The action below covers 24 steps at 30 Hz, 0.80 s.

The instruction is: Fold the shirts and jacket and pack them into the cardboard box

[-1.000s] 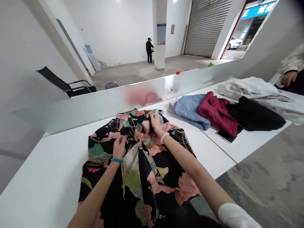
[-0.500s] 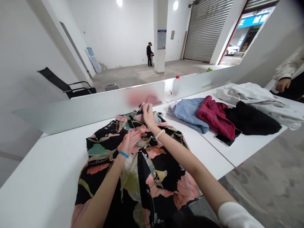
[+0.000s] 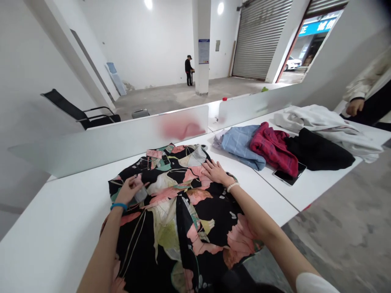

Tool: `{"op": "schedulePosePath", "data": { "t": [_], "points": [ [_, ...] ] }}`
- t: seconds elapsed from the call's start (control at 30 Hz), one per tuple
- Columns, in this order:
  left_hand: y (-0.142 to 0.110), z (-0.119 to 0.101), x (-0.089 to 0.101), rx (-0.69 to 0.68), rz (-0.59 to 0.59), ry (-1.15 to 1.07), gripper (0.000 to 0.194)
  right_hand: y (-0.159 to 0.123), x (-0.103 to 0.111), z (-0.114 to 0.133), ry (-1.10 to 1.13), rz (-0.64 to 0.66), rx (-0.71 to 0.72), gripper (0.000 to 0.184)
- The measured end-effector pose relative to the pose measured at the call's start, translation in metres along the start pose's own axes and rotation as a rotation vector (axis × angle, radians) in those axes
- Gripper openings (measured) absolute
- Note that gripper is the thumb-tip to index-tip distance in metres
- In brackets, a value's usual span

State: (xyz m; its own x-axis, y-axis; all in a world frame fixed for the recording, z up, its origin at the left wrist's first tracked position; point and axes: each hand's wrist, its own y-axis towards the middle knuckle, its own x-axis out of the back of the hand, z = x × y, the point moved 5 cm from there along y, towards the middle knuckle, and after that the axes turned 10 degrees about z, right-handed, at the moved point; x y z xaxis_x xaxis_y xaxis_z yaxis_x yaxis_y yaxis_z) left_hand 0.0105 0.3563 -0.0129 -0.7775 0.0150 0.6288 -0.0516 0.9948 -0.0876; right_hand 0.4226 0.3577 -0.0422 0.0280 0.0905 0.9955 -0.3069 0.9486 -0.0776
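Observation:
A black garment with a pink and green flower print (image 3: 183,211) lies spread on the white table (image 3: 55,236) in front of me. My right hand (image 3: 215,171) rests flat on its upper right part, fingers stretched out. My left hand (image 3: 130,190), with a blue band at the wrist, lies on the garment's upper left part with its fingers pinched on a fold of the cloth.
A frosted divider (image 3: 100,142) runs along the table's far edge. To the right lie a blue shirt (image 3: 241,144), a red plaid garment (image 3: 275,146), a black garment (image 3: 320,152), white cloth (image 3: 324,120) and a phone (image 3: 285,176). Another person's hand (image 3: 354,106) is at far right. A black chair (image 3: 79,114) stands behind.
My right hand came down from the raised collar area and now lies flat on the cloth. My left hand moved left and pinched a fold. The garment's top lies flatter.

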Motion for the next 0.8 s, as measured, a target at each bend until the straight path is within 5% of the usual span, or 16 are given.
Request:
{"op": "schedulePosePath", "data": {
  "t": [0.17, 0.47, 0.6, 0.67, 0.8],
  "points": [
    [-0.016, 0.043, 0.014, 0.004, -0.112, 0.42, 0.065, -0.008, -0.011, 0.003, 0.003, 0.046, -0.019, 0.066],
    [-0.023, 0.036, -0.016, -0.034, -0.175, 0.691, 0.064, -0.017, -0.003, 0.016, -0.003, -0.086, -0.036, 0.061],
    [-0.019, 0.044, -0.016, -0.039, -0.152, 0.732, 0.065, -0.025, 0.006, 0.048, -0.049, -0.186, 0.164, 0.061],
    [-0.02, 0.044, -0.015, -0.047, -0.15, 0.758, 0.065, -0.025, 0.003, 0.062, -0.061, -0.167, 0.261, 0.061],
    [-0.024, 0.035, -0.012, -0.018, -0.103, 0.812, 0.063, -0.017, -0.006, 0.064, -0.076, -0.108, 0.228, 0.055]
  ]
}}
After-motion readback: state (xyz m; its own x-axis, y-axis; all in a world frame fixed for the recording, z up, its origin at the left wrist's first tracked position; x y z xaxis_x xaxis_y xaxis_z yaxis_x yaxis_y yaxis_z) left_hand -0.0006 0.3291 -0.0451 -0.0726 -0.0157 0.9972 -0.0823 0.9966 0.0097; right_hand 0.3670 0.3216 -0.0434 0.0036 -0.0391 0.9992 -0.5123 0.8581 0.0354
